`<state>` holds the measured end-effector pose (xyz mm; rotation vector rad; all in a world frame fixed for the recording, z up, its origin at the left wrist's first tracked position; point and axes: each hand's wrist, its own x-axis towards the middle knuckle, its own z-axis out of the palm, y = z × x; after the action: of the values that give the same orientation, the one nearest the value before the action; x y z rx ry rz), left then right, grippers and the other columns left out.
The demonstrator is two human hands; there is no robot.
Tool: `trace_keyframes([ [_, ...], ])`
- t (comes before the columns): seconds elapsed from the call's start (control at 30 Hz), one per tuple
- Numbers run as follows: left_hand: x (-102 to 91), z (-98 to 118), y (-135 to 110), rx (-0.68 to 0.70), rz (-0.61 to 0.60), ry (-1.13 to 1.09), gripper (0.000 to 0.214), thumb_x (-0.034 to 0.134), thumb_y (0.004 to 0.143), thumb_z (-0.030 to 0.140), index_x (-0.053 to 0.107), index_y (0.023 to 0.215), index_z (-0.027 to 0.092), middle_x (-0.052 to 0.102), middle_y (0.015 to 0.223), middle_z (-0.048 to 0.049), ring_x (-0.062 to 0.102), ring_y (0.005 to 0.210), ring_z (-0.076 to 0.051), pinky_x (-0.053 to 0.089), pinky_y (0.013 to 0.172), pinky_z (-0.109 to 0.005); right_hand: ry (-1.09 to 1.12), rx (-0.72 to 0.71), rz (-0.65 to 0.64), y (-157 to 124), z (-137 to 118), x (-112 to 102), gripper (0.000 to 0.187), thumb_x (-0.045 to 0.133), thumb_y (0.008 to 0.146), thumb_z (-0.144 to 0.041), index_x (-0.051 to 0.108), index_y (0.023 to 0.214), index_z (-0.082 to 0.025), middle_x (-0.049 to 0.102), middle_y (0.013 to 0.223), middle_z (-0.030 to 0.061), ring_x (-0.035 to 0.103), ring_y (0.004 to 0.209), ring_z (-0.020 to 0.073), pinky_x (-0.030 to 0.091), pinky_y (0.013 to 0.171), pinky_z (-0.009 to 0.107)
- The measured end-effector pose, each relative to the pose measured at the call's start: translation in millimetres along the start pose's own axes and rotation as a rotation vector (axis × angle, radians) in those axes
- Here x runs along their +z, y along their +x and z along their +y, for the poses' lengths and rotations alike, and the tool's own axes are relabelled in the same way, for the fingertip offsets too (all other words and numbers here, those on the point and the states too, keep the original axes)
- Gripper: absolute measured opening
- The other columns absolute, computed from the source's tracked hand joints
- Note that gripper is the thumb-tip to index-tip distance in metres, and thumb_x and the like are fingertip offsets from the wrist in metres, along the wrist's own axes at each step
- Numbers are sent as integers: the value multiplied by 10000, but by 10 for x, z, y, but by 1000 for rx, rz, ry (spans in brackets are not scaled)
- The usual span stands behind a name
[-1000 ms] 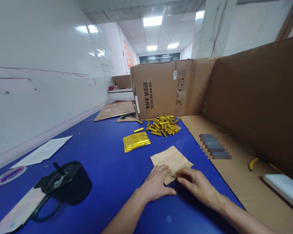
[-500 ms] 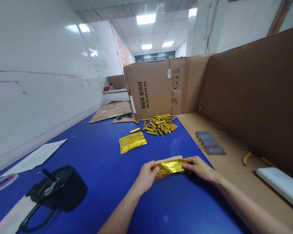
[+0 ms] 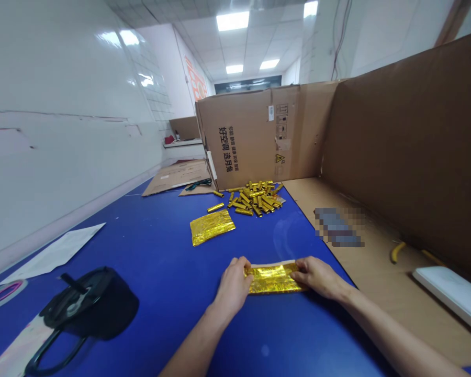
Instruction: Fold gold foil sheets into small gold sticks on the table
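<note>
A shiny gold foil sheet with a pale strip along its far edge lies stretched between my hands, close over the blue table. My left hand pinches its left end, thumb on top. At the right end, my right hand grips the foil between thumb and fingers. Beyond them a flat gold foil piece rests on the table. Farther back is a heap of small gold foil rolls, with a few loose ones beside it.
A black lidded cup with a strap stands at left, near a white paper. Cardboard walls rise behind and at right. A pixelated object and a white slab lie on the right cardboard. Dark-handled scissors lie at the back.
The gold foil between my hands has been lowered slightly and turned level, showing more flatly. Both hands still hold its ends. The view has shifted a little.
</note>
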<state>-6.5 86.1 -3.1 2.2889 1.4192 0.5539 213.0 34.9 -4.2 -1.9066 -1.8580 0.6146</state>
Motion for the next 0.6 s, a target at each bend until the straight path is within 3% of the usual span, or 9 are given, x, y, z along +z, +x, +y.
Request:
trace_keyframes([
  [0.17, -34, 17, -5, -89, -13, 150, 483, 522, 690, 249, 435, 1155, 157, 509, 1003, -104, 542, 830, -207, 357, 708, -258, -89, -4, 25, -32, -53, 2, 148, 489, 683, -264, 550, 565, -198, 497, 498, -23, 434, 481, 112, 221, 457, 220],
  [0.33, -28, -32, 22, -91, -65, 146, 246, 544, 663, 286, 559, 890, 194, 558, 813, -41, 540, 751, -184, 343, 647, -241, -131, -17, 26, -48, -57, 10, 159, 470, 708, -268, 547, 587, -199, 528, 527, -14, 461, 502, 117, 232, 460, 215],
  [0.43, -22, -46, 24, -93, -59, 72, 111, 547, 646, 255, 532, 739, 198, 517, 719, 7, 510, 661, -137, 325, 588, -211, -132, -21, 46, -56, -52, 25, 178, 441, 737, -281, 563, 634, -203, 556, 556, -7, 478, 519, 120, 251, 465, 207],
  [0.6, -24, -29, 19, -40, -17, -168, 71, 530, 615, 204, 466, 634, 178, 471, 657, 28, 454, 609, -111, 300, 542, -195, -18, -12, 65, -68, -27, 43, 206, 432, 746, -322, 580, 671, -200, 580, 593, -6, 493, 543, 124, 276, 478, 202],
])
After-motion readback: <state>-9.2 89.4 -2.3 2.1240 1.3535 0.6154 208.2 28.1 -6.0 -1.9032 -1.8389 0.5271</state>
